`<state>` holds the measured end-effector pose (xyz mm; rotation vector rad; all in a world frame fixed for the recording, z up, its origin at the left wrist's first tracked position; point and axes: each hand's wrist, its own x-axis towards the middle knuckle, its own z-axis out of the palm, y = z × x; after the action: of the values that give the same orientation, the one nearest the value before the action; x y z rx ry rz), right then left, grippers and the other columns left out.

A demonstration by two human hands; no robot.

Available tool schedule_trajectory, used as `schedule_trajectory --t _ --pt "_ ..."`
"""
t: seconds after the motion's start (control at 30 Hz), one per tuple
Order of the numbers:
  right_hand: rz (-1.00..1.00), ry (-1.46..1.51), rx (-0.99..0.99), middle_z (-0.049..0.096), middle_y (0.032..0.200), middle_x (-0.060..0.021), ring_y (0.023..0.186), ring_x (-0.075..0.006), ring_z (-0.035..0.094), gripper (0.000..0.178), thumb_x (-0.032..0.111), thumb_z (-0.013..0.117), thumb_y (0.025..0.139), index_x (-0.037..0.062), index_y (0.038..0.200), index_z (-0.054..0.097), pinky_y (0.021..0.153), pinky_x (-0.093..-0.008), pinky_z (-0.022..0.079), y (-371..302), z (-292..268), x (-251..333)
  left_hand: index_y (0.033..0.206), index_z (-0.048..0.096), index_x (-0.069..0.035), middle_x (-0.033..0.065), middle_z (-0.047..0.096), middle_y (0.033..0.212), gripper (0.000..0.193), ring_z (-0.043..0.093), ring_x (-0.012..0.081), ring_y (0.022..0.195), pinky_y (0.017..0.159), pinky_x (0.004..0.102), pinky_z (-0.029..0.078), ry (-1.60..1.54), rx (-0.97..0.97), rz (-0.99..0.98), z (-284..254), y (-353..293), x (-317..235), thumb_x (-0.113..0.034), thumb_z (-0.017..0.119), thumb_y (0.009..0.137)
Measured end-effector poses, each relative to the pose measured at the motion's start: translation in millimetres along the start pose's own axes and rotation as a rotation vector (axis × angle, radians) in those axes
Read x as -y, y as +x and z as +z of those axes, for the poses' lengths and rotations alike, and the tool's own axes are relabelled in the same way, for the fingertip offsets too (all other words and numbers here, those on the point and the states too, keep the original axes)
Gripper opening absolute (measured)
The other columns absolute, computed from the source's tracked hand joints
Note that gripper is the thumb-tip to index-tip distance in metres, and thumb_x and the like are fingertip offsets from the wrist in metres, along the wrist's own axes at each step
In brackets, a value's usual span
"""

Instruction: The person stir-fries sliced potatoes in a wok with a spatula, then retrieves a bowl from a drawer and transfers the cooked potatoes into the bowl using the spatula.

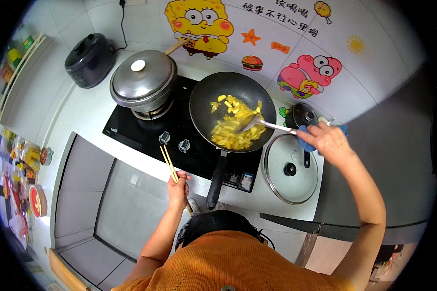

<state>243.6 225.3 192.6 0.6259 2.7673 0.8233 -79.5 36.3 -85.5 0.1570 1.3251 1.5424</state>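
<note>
My right hand (331, 143) is closed around the long handle of a metal spatula (277, 127). Its blade rests among yellow sliced pieces, which look like potato (230, 133), in a black wok (206, 99). Something blue (306, 140) shows beside my right fingers; I cannot tell whether it is a cloth or part of the handle. In front of the stove, my left hand (178, 189) grips a pair of chopsticks (168, 162), tips pointing up toward the stove knobs. The wok's black handle (217, 182) sticks out toward me, apart from my left hand.
A lidded metal pot (143, 80) stands on the left burner of the black stove (136, 133). Behind it at left is a dark rice cooker (90, 60). A glass lid (291, 174) lies right of the wok. A bowl (38, 201) sits on the far-left counter near several packages.
</note>
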Motion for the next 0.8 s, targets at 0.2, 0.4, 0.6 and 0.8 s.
schedule_trajectory --t 0.2,0.4,0.6,0.8 --pt "0.061 0.077 0.122 0.061 0.076 0.0000 0.073 -0.0171 0.061 0.034 0.009 0.059 0.073 0.0217 0.104 0.068 0.058 -0.0281 0.051 -8 -43 -16 0.098 0.053 -0.008 0.0071 0.061 0.081 0.008 0.035 0.0069 0.038 0.033 0.0213 0.025 0.000 0.043 -0.017 5 5 3 -0.007 0.050 0.090" --pt "0.016 -0.009 0.254 0.061 0.073 -0.0030 0.072 -0.0204 0.062 0.032 0.012 0.059 0.074 0.0192 0.105 0.066 0.057 -0.0293 0.051 9 -17 14 0.097 0.052 -0.009 0.0056 0.061 0.079 0.006 0.034 0.0061 0.039 0.034 0.0213 0.024 -0.010 0.038 -0.032 0 6 5 -0.010 0.050 0.091" --pt "0.258 0.106 0.110 0.059 0.086 -0.0081 0.076 -0.0231 0.060 0.053 0.003 0.064 0.066 0.0165 0.117 0.059 0.061 -0.0322 0.052 26 42 37 0.098 0.050 -0.008 0.0076 0.060 0.081 0.008 0.034 0.0070 0.038 0.033 0.0212 0.023 -0.018 0.000 -0.023 -15 5 -3 -0.009 0.049 0.090" --pt "0.389 0.154 -0.030 0.059 0.084 -0.0094 0.077 -0.0254 0.060 0.054 0.003 0.062 0.068 0.0143 0.120 0.057 0.061 -0.0342 0.053 67 65 38 0.099 0.049 -0.008 0.0073 0.059 0.083 0.009 0.033 0.0071 0.039 0.033 0.0219 0.022 -0.024 -0.045 -0.016 -21 7 -8 -0.008 0.048 0.090"
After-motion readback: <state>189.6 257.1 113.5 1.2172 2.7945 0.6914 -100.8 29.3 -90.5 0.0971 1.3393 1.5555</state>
